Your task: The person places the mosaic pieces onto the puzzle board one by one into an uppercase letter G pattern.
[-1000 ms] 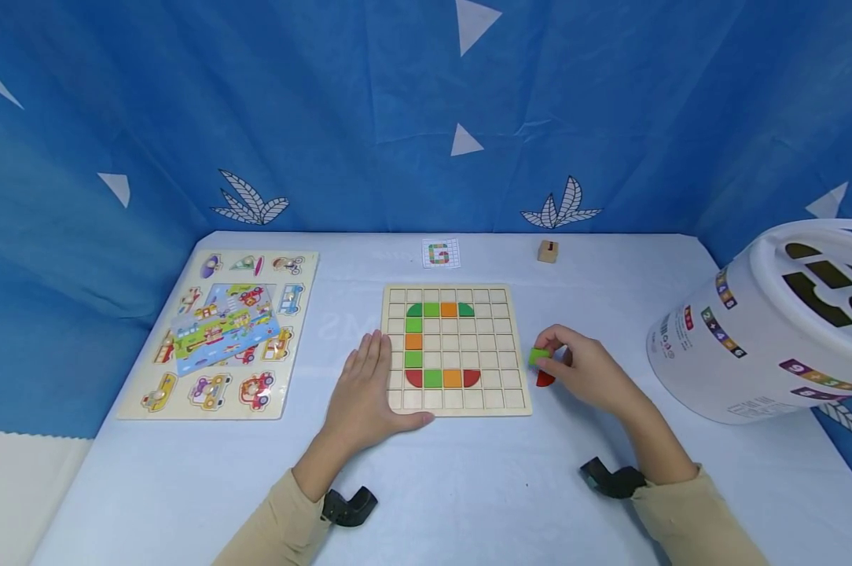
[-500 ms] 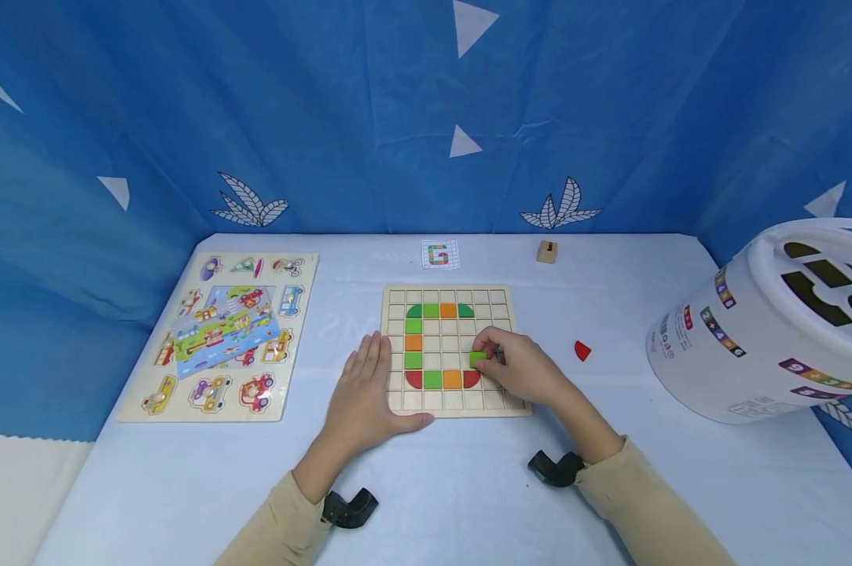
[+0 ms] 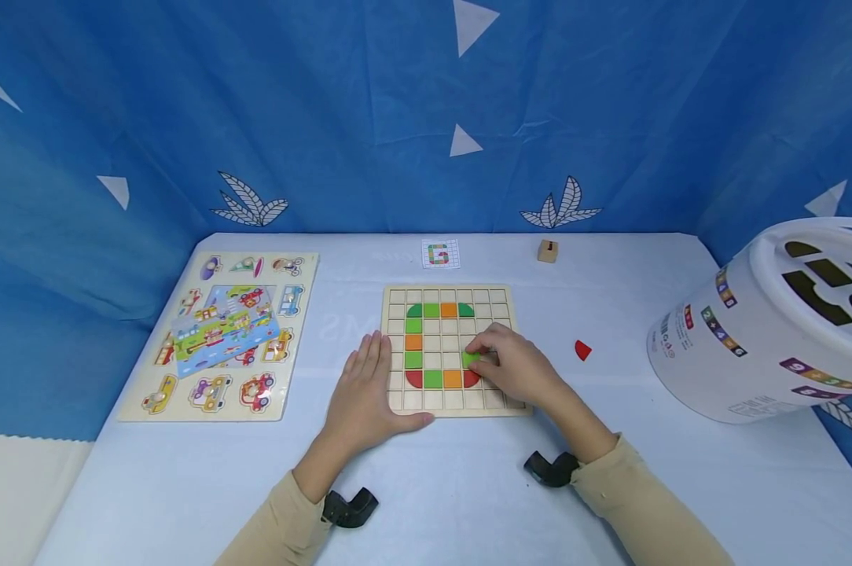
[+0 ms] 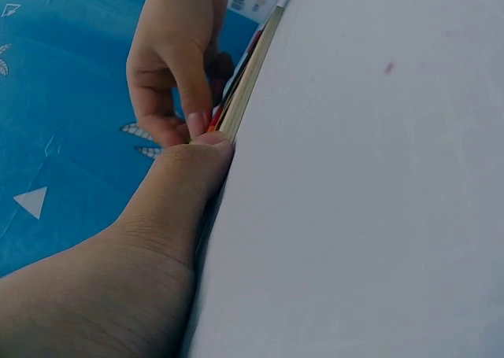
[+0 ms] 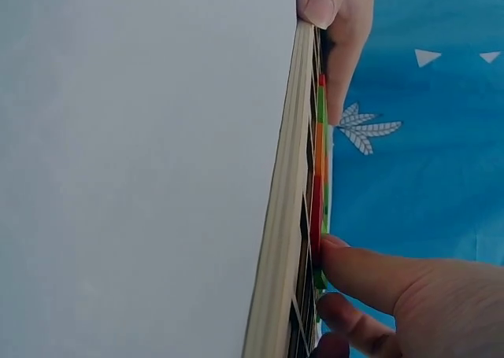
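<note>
A wooden grid board lies mid-table with green, orange and red pieces forming a partial letter G. My right hand is over the board's lower right part and pinches a green square piece, set just above the red quarter-round at the bottom row. My left hand lies flat on the table against the board's left edge, thumb along its front edge. In the right wrist view my right fingers touch the coloured pieces on the board. The left wrist view shows my thumb against the board edge.
A loose red quarter-round piece lies right of the board. A pattern card and a small wooden block sit at the back. A vehicle puzzle lies left. A large white bucket stands right.
My right hand carried the green square from the table right of the board onto the grid, then shifted it slightly left. The red piece now lies uncovered. The left hand stayed put.
</note>
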{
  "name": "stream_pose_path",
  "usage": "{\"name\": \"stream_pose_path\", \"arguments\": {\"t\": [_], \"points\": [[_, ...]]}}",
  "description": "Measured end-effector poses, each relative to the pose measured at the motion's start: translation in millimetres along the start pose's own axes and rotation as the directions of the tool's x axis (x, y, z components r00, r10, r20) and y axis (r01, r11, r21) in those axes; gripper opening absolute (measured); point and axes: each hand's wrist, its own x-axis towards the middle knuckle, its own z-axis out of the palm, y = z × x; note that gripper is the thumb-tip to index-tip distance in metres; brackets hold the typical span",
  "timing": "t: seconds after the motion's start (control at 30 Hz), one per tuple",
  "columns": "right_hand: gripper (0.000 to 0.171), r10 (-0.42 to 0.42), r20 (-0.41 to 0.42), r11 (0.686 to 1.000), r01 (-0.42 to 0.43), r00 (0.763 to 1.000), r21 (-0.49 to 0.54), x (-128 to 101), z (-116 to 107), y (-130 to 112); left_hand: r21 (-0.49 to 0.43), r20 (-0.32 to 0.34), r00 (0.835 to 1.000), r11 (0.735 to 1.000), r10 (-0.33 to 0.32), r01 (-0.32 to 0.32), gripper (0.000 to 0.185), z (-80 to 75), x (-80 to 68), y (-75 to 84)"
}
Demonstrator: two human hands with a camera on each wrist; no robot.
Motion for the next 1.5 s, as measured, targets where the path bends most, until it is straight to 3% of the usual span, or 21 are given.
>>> {"name": "stream_pose_path", "arguments": {"t": [0.27,0.47,0.7,0.9,1.5], "points": [[0.029,-0.023,0.027,0.999,0.024,0.999,-0.043,-12,-13,9,-0.007,0.005,1.000,1.000,-0.004,0.005,0.137,-0.1,-0.2,0.8],[0.035,0.066,-0.049,0.989,-0.072,0.997,-0.127,-27,-31,35,-0.012,0.005,1.000,1.000,-0.003,0.003,0.137,-0.9,0.0,1.6],[0.044,0.137,-0.171,0.962,-0.172,0.976,-0.211,-43,-59,68,-0.006,0.007,1.000,1.000,-0.004,0.004,0.136,-1.3,0.0,1.7],[0.043,0.171,-0.140,0.935,-0.205,0.975,-0.288,-51,-69,83,-0.006,-0.002,1.000,1.000,-0.004,0.004,0.136,-1.6,-0.8,1.3],[0.035,0.236,-0.141,0.939,-0.263,0.962,-0.223,-51,-73,94,-0.015,-0.002,1.000,1.000,-0.004,0.004,0.136,-0.7,-0.3,1.6]]}}
